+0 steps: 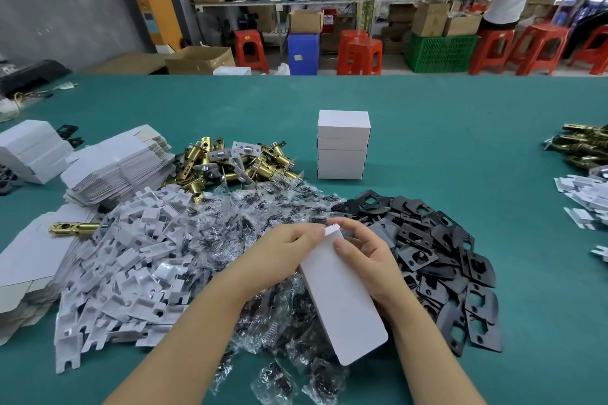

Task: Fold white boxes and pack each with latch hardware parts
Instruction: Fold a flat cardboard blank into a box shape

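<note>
Green worktop [460,128] with packing stock. Item in hand: one white box [342,296], closed, long and narrow, held tilted above the near middle of the worktop with its far end uppermost. Left hand [289,250]: fingers curled against the box's left side near the top end, fingertips at the end flap. Right hand [368,256]: fingers wrapped round the right side, thumb laid on the upper face, clamped on the box. Beneath the hands: a heap of small clear bags [263,227] holding dark parts, spread from the centre to the near edge. To its left: a pile of white card inserts [131,266]. To its right: a pile of black strike plates [441,256], overlapping, reaching toward the near right. Behind the bags: a heap of brass latches [230,161] with silver face plates. Beyond these, toward the centre of the worktop: a stack of finished boxes [342,145], four high, standing apart from the heaps. Left side: stacks of flat box blanks [121,164], one single brass latch [74,228] lying on a nearer stack at the left edge. Right edge: further brass latches [579,145] and white inserts [582,197], partly cut off. Beyond the far edge: red stools [362,54], cardboard cartons, a person standing at another bench.
</note>
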Demonstrator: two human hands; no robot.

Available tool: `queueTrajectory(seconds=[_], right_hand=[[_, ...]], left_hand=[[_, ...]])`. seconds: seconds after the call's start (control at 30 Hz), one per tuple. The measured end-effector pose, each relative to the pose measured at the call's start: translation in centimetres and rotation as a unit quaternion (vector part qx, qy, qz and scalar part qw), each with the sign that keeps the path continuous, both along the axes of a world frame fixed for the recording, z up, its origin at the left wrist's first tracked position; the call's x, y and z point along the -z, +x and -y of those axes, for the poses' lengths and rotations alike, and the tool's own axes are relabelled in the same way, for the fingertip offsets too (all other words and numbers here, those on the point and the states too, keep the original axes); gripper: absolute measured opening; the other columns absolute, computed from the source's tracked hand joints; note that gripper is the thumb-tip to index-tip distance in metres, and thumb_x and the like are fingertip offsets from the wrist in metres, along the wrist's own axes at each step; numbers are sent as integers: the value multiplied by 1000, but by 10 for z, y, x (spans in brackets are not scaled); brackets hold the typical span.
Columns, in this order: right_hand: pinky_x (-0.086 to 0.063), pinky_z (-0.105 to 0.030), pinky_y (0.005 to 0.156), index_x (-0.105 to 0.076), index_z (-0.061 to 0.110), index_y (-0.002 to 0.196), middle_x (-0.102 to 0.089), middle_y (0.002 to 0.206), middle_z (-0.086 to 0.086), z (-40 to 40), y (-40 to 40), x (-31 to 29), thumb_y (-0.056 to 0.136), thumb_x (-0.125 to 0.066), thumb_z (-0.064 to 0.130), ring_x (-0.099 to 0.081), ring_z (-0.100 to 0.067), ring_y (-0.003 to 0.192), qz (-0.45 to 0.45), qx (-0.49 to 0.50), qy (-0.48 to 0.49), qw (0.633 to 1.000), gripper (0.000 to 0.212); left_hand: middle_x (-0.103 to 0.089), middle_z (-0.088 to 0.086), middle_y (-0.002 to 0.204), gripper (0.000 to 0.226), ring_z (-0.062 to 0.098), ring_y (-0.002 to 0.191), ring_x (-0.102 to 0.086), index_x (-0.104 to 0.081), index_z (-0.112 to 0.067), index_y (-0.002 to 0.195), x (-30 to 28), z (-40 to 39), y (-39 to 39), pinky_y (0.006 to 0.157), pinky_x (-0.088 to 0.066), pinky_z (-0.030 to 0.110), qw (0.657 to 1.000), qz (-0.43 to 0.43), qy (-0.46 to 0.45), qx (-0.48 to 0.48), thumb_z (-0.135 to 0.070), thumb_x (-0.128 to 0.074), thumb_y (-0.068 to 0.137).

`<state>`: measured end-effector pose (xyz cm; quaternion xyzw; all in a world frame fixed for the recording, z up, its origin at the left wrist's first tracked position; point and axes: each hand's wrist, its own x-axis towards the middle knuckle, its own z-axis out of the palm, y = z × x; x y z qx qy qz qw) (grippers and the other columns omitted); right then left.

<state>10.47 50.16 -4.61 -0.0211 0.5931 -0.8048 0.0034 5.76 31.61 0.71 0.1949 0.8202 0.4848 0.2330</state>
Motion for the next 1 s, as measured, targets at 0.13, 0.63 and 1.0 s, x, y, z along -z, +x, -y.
queueTrajectory(seconds=[0.13,0.63,1.0], right_hand=[[-59,-31,66,-72,28,120,-75,112,-7,0,-1,1,91,-67,22,-74,-22,88,3,-10,-21,1000,30],[-59,-37,67,-66,22,120,-75,97,-12,3,-5,4,84,-73,28,-70,-26,82,25,4,9,1000,36],[-60,-38,77,-73,15,117,-74,113,-16,7,3,0,88,-76,46,-73,-28,93,63,-140,-31,988,43]], left_hand=[[-70,-29,98,27,-6,87,-65,-64,-53,125,2,1,-1,69,-46,21,995,-85,-42,16,-47,-46,105],[-66,-12,74,34,-2,59,-51,-73,-31,108,4,-4,1,55,-37,22,988,-142,-68,5,-48,-43,106],[-75,-24,102,22,-3,86,-68,-75,-44,105,-11,0,-2,67,-50,13,987,-67,108,-99,-36,-54,104]])
